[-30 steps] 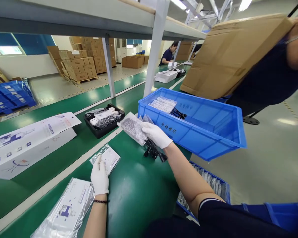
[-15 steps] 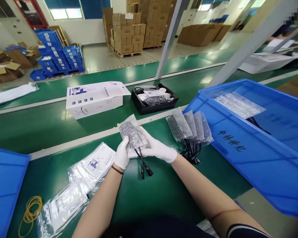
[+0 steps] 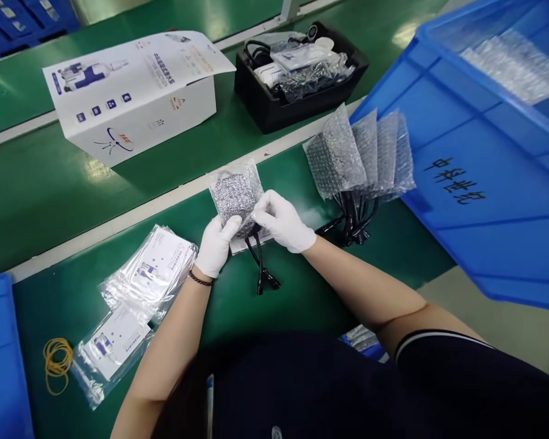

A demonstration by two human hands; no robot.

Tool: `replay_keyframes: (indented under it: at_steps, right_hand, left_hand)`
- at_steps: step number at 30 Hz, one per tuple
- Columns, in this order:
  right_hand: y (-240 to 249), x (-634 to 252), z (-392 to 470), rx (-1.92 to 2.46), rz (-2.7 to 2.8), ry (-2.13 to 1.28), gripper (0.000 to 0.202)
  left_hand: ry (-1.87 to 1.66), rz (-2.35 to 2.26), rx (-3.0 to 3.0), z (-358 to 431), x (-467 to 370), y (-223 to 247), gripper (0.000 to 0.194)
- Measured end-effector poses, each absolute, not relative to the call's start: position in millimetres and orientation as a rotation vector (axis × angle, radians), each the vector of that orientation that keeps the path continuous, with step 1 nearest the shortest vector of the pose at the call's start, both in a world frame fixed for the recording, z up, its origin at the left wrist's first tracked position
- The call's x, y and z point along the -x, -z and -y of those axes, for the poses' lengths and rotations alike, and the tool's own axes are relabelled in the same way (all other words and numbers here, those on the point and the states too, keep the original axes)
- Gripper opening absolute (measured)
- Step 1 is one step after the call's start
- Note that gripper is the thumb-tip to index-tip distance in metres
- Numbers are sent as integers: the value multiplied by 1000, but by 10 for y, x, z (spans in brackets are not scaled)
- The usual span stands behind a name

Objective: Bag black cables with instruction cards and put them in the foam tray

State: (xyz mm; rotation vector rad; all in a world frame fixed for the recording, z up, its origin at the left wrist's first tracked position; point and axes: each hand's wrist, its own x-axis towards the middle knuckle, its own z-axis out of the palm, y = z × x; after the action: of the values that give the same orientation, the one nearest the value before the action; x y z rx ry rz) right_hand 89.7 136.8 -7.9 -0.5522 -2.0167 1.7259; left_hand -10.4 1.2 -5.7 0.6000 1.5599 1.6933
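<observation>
Both my hands wear white gloves. My left hand (image 3: 217,242) grips the lower left side of a bubble-wrap pouch (image 3: 234,195), its thumb across the front. A dark item inside shows through, and two short black cables (image 3: 260,268) with connectors hang from the pouch's lower end. My right hand (image 3: 281,221) pinches the pouch's lower right edge near the cables, fingers closed. Under the pouch, part of a printed white sheet (image 3: 240,245) peeks out. To the right, several similar bubble-wrap pouches (image 3: 336,155) lean on a blue bin, their black cables spread on the green surface.
A white printed box (image 3: 141,107) and a black tray (image 3: 274,113) of bagged parts stand behind. Bagged leaflets (image 3: 158,265) and yellow rubber bands (image 3: 57,363) lie at left. Blue bins flank both sides, one at right (image 3: 485,171) and one at left (image 3: 2,360).
The view has tilted down and closer. My right hand has gone from supporting the pouch's side with spread fingers to pinching its lower edge; my left hand still holds it.
</observation>
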Motion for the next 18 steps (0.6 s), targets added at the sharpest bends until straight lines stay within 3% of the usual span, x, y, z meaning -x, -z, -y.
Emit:
replay_keyframes:
  at_steps: [18]
  right_hand:
    - [30,-902,-1367,682,2065,-1716,23]
  left_hand:
    - [-1633,-1544,-668,-1,107,44,40]
